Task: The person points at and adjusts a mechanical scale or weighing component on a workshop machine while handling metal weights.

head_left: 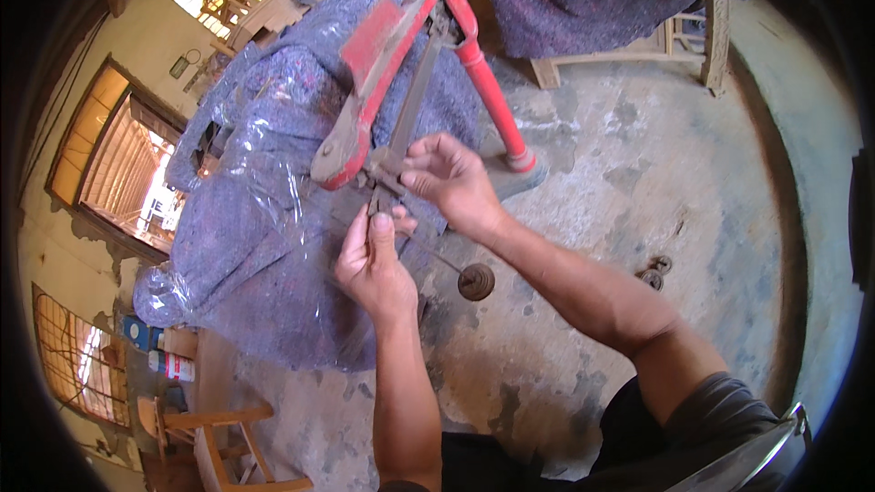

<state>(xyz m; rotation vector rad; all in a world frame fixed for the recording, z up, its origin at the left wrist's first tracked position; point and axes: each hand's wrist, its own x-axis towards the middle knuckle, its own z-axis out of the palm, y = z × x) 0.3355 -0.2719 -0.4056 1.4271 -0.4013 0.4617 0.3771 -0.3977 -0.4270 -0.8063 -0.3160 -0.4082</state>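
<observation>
At the low end of the red metal frame point(378, 82): a narrow dark metal piece point(376, 202) sat by the joint, in front of the person's body and above the floor.
Left hand point(376, 275): closed in a pinch on that piece — thumb uppermost, palm turned inward.
Right hand point(458, 189): fingers curled, thumb beside the foot of a grey bar point(416, 102); from where I stood I could not tell whether it gripped.
Red tube point(497, 109): slanted from the frame's top down to a grey foot point(524, 178).
Ringed round piece point(476, 282): at the end of a thin rod point(439, 257), just below the right forearm.
Blue-grey cloth point(283, 287): spread in folds behind the left hand — clear plastic point(260, 141) shone over part of it.
Floor point(583, 219): patchy and worn; small dark round parts point(654, 271) lay off to the right.
Farther off: another dark cloth point(611, 0) hung over wooden furniture point(629, 47), and a wooden chair frame point(219, 456) stood at the lower left.
</observation>
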